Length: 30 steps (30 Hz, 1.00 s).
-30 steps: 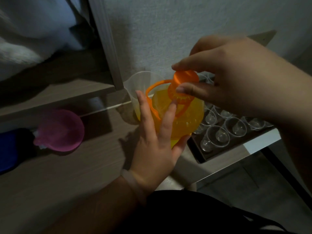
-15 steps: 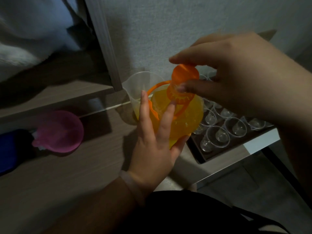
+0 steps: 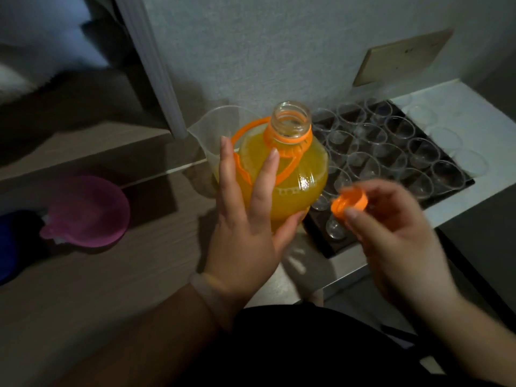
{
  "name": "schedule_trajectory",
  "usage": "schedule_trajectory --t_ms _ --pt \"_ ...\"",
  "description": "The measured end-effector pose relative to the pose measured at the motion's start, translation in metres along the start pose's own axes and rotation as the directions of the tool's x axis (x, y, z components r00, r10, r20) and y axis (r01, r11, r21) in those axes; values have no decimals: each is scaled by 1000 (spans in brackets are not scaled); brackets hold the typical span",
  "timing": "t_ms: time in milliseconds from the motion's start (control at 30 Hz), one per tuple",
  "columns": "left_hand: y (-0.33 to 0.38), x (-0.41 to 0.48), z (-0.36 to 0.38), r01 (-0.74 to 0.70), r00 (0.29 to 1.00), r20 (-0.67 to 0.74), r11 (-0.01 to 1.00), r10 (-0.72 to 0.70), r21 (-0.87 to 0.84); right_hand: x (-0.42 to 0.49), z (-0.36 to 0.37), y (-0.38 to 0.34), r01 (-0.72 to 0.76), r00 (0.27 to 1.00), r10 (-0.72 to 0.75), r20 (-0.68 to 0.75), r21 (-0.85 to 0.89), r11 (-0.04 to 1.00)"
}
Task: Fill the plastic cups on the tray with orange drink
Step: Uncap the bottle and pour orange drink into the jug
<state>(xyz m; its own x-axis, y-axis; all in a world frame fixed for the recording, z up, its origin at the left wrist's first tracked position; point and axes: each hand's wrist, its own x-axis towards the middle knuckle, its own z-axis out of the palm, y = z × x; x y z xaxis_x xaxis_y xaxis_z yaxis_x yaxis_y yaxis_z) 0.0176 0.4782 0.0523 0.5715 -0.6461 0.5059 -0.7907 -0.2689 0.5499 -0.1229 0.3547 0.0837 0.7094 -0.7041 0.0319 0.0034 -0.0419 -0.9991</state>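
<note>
Since the earlier frames the orange cap [image 3: 349, 203] has come off the bottle [image 3: 296, 169], and the right hand [image 3: 391, 233] has dropped from above the neck to the lower right of centre, carrying the cap with it.

Head view: the right hand pinches the cap between thumb and curled fingertips, its open side turned up and left; the hand is smeared by motion, so the finger count on the cap is hard to read. The left hand [image 3: 245, 219] lies spread on the near side of the bottle, fingers straight and pointing up the frame, thumb stretched along the lower belly. A pale band [image 3: 206, 291] circles its wrist. The bottle stands upright at centre, uncapped, orange drink filling its body. Right of it, the clear cups [image 3: 391, 143] sit in rows on a dark tray [image 3: 326, 247]; the hand covers the nearest ones. A clear jug [image 3: 215, 127] shows partly behind the bottle. At left on the worktop [image 3: 139, 275] rests a pink bowl-like thing [image 3: 89, 210], and a blue shape [image 3: 11, 241] is cut by the edge.
</note>
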Motion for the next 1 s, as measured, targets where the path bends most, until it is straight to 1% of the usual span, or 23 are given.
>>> schedule_trajectory --t_ms 67,100,200,367,467,500,633,733,833,933,1000 --pt "1 0 0 9 1000 7 1000 -9 4 -9 1 22 -101 995 101 -6 -48 994" --pt "1 0 -1 13 1000 8 1000 -13 4 -12 4 33 -129 991 131 20 -95 987" --pt "3 0 -1 17 1000 6 1000 -17 -4 -13 10 59 -154 978 182 102 -235 960" --pt "4 0 -2 15 1000 -5 1000 -15 -10 -5 17 87 -113 968 208 144 -488 865" --pt "4 0 -1 16 1000 -6 1000 -16 -17 -2 18 101 -40 966 199 168 -660 750" --pt "4 0 -1 17 1000 -7 1000 -17 -18 0 17 104 -16 964 193 182 -688 726" --pt "4 0 0 21 1000 -11 999 -21 -25 2 15 113 101 964 109 244 -712 694" --pt "3 -1 2 24 1000 -2 999 -24 -23 0 19 116 153 966 61 251 -746 648" --pt "2 -2 2 24 1000 6 999 -24 -25 -1 19 118 154 965 86 248 -798 583" --pt "2 -2 2 27 1000 1 999 -27 -31 -2 20 115 218 946 89 310 -816 535" --pt "2 -2 3 29 1000 -2 999 -29 -36 -1 22 113 233 936 114 334 -826 514"
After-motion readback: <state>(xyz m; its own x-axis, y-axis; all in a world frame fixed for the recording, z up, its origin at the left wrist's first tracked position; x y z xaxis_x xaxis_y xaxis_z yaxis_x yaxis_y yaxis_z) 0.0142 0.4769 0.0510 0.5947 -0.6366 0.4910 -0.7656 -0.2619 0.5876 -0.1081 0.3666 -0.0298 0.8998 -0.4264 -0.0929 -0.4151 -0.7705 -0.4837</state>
